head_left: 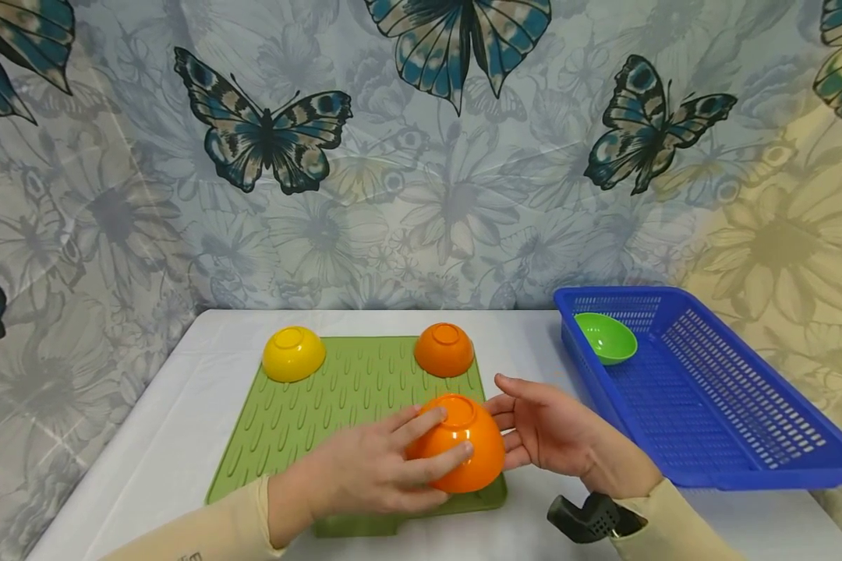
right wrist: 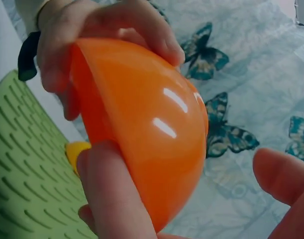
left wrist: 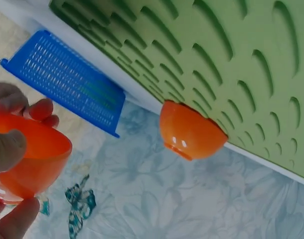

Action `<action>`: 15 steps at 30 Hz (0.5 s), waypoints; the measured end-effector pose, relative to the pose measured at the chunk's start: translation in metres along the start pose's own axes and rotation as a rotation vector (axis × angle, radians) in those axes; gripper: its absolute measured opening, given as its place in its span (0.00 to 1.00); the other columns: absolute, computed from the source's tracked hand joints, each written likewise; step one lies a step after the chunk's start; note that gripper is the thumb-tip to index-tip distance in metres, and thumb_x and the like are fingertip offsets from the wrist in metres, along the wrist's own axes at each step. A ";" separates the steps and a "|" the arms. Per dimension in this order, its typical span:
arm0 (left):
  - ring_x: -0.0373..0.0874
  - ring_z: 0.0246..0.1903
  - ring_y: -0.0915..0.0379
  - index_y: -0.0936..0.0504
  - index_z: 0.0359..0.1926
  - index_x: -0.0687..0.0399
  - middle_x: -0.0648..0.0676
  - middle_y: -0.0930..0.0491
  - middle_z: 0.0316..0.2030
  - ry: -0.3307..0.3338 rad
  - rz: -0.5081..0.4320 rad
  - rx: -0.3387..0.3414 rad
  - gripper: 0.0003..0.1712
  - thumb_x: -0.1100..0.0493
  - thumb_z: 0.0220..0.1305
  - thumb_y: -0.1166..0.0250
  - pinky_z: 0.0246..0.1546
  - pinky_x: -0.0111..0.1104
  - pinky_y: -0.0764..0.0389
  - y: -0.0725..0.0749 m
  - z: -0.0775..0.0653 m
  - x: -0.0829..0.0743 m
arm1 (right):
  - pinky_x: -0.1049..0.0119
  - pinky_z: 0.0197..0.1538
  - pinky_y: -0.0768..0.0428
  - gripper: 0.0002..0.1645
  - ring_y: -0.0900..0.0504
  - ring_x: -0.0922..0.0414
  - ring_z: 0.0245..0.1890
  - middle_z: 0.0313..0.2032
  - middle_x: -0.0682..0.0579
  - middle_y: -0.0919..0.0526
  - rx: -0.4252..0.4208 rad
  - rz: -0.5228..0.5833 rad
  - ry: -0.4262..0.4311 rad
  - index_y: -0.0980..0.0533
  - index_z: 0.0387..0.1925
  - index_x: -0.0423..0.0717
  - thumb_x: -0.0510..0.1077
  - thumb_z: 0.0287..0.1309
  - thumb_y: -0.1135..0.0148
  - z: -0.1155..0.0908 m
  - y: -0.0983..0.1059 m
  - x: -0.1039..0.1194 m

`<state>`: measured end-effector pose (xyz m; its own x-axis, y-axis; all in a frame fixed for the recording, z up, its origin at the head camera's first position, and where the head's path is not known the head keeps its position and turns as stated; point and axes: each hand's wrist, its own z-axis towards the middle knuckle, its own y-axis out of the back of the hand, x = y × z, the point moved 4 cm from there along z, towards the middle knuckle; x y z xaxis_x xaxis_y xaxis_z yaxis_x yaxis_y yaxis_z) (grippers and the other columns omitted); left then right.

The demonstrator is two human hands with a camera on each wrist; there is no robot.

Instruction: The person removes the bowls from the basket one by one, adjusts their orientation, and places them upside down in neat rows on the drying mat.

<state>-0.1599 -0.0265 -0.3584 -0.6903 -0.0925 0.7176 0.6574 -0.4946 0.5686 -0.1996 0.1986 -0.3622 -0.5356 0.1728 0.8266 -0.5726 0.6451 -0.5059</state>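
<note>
My left hand grips an orange bowl bottom up over the near right part of the green drying mat. Two of its fingers spread across the bowl's outside, and its thumb is inside the rim. My right hand is at the bowl's right side, fingertips against the rim, its thumb raised well apart from the bowl. In the right wrist view, right-hand fingers overlap the bowl's rim. A darker orange bowl and a yellow bowl sit upside down at the mat's far corners.
To the right stands a blue perforated basket. A green bowl leans in its far left corner. White cloth covers the table, and a butterfly-patterned fabric hangs behind it. A black wrist device is on my right wrist.
</note>
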 end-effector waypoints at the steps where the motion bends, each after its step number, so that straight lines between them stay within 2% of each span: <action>1: 0.67 0.56 0.30 0.21 0.50 0.25 0.57 0.29 0.62 -0.011 0.011 -0.004 0.11 0.51 0.73 0.42 0.53 0.48 0.21 0.001 0.001 -0.001 | 0.50 0.50 0.19 0.33 0.15 0.45 0.45 0.47 0.41 0.16 -0.006 -0.021 -0.003 0.22 0.51 0.35 0.58 0.79 0.63 0.000 0.000 0.000; 5: 0.63 0.57 0.30 0.20 0.46 0.22 0.52 0.29 0.62 -0.027 0.027 0.001 0.10 0.48 0.74 0.44 0.51 0.45 0.21 0.006 0.006 -0.001 | 0.51 0.42 0.16 0.27 0.13 0.45 0.41 0.47 0.40 0.16 -0.045 -0.128 -0.028 0.21 0.51 0.37 0.54 0.78 0.57 0.002 -0.001 -0.002; 10: 0.62 0.58 0.31 0.17 0.45 0.20 0.50 0.29 0.62 -0.026 0.005 0.036 0.15 0.49 0.76 0.48 0.53 0.45 0.22 0.014 0.011 0.001 | 0.56 0.33 0.15 0.25 0.13 0.47 0.36 0.44 0.40 0.16 -0.122 -0.223 -0.062 0.25 0.53 0.30 0.50 0.75 0.51 0.005 -0.001 -0.005; 15: 0.63 0.60 0.33 0.15 0.46 0.20 0.49 0.31 0.64 -0.020 -0.021 0.066 0.16 0.45 0.76 0.50 0.56 0.48 0.25 0.007 0.008 -0.004 | 0.57 0.30 0.15 0.27 0.13 0.48 0.33 0.44 0.40 0.18 -0.168 -0.273 -0.067 0.29 0.55 0.26 0.49 0.72 0.45 0.007 -0.002 -0.008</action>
<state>-0.1496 -0.0224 -0.3540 -0.6987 -0.0649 0.7125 0.6614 -0.4381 0.6087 -0.1991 0.1910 -0.3695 -0.4196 -0.0695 0.9050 -0.5930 0.7758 -0.2154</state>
